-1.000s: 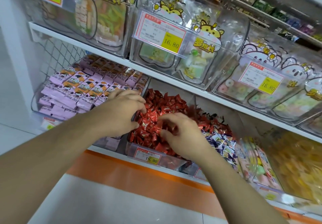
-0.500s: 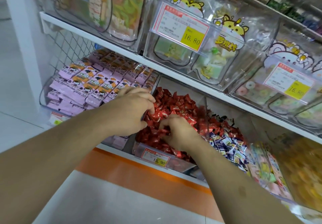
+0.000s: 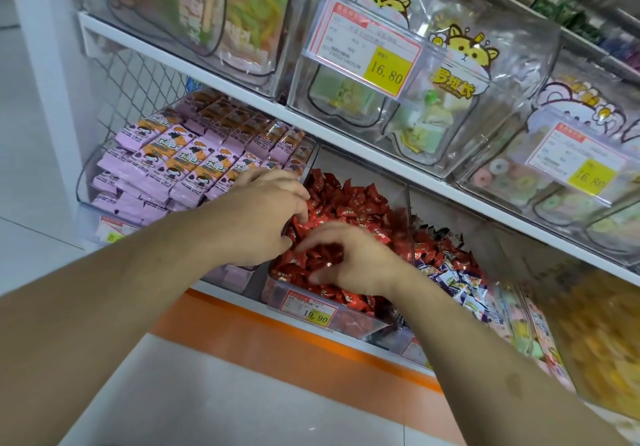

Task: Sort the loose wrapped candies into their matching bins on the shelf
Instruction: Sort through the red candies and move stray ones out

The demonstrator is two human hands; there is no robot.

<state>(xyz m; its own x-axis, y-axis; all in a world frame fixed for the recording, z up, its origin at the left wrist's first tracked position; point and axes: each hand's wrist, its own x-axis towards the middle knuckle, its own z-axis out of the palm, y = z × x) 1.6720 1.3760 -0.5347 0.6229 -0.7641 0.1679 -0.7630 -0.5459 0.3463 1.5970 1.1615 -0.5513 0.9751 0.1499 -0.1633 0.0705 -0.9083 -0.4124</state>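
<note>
Head view: both hands reach into the clear bin (image 3: 363, 324) of red candies (image 3: 353, 203) on the lower shelf (image 3: 346, 345).

The left hand (image 3: 256, 217) lies over the bin's left edge, its fingers (image 3: 294, 196) curled down into the red candies. Whether they grip one cannot be told, since the fingertips are buried in the pile.

The right hand (image 3: 353, 262) rests on the pile nearer the front, just beside the left hand. Its fingers (image 3: 311, 241) are bent and spread, tips among the wrappers. What they hold, if anything, is hidden.

A price tag (image 3: 308, 307) reading 19.90 sits on the bin's front wall.

Left of this bin, a bin of purple packets (image 3: 166, 161) stands against a wire mesh panel (image 3: 138, 92). The packets lie in neat rows.

Right of the red bin, a divider (image 3: 410, 223) separates it from a mix of red and blue-and-white candies (image 3: 453, 272). Further right lie pastel packets (image 3: 526, 334) and a bin of yellow sweets (image 3: 595, 334), blurred.

On the upper shelf (image 3: 242, 93), clear tubs (image 3: 450, 106) with cartoon cat stickers hold green and pale sweets. Two yellow labels read 16.80.

Below the lower shelf runs an orange band (image 3: 277, 338), then pale floor (image 3: 207, 393).
</note>
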